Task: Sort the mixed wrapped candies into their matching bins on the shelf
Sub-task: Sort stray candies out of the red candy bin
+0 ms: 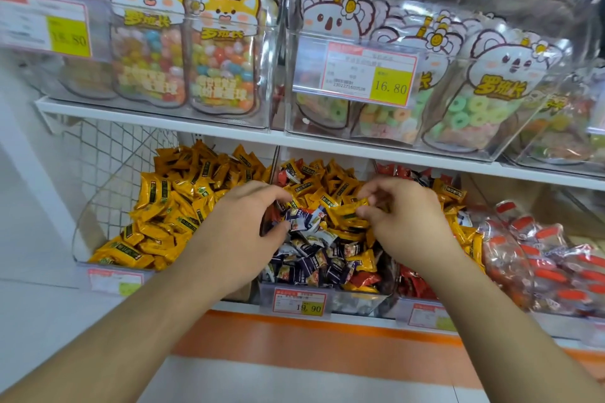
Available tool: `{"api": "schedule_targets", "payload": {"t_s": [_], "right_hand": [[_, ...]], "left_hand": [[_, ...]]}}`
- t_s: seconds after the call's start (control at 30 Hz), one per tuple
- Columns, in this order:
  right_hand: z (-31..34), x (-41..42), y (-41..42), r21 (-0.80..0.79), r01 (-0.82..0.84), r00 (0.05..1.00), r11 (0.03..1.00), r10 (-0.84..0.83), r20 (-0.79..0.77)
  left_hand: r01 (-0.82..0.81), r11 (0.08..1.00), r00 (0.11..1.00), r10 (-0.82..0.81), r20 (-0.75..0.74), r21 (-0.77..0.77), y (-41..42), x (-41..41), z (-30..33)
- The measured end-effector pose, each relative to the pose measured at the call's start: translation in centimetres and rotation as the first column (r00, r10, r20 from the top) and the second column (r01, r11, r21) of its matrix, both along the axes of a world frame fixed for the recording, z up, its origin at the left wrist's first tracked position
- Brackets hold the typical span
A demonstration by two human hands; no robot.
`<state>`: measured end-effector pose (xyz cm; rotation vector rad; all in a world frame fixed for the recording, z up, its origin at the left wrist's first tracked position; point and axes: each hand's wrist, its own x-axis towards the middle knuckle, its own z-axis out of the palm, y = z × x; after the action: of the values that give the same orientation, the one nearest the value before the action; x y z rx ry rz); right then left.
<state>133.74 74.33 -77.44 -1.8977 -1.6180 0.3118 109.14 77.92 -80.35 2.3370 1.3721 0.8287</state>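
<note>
1. your left hand [244, 222] reaches into the middle bin [353, 299] on the lower shelf, fingers curled down into the mixed pile, thumb against a dark blue wrapped candy [302, 219]; whether it truly grips one you cannot tell, since the fingertips are buried among wrappers.
2. your right hand [397, 216] is over the same bin, thumb and forefinger pinching a yellow wrapped candy [347, 211] at the top of the heap.
3. the mixed candies [327, 258] fill the middle bin: yellow ones toward the back, dark blue ones in the front centre, a few red ones at the front edge.
4. the left bin [82, 239] beside it, a clear one, holds only yellow wrapped candies [170, 206], piled high.
5. to the right, a bin holds red wrapped candies [415, 281] with some yellow ones on top, and further right lie clear packets with orange-red labels [540, 258].
6. a price tag reading 19.90 [299, 303] hangs on the front of the middle bin.
7. on the upper shelf [229, 134], clear boxes hold cartoon-faced bags of coloured sweets [222, 65] and ring gummies [471, 108].
</note>
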Motion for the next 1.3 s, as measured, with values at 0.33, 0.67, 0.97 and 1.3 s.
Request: {"api": "schedule_targets", "payload": {"t_s": [0.33,0.67,0.97,1.3], "right_hand": [[0.8,-4.0,-0.6,0.061,-0.254,0.868,0.965,0.255,-0.426],[-0.7,0.0,0.9,-0.049,-0.059,0.996,0.997,0.062,0.070],[-3.3,-0.8,2.8,-0.167,-0.064,0.868,0.984,0.138,0.477],[-0.5,-1.6,1.8,0.066,0.021,0.998,0.998,-0.018,-0.057]], "left_hand": [[0.083,0.995,0.996,-0.085,0.035,0.058,-1.0,0.1,1.8],[-0.150,0.989,0.987,0.149,-0.062,-0.010,1.0,-2.7,1.3],[0.009,0.997,0.996,-0.015,-0.088,-0.074,0.3,-0.7,-0.2],[0.030,1.000,0.999,-0.030,-0.019,-0.006,0.2,-1.1,0.1]]}}
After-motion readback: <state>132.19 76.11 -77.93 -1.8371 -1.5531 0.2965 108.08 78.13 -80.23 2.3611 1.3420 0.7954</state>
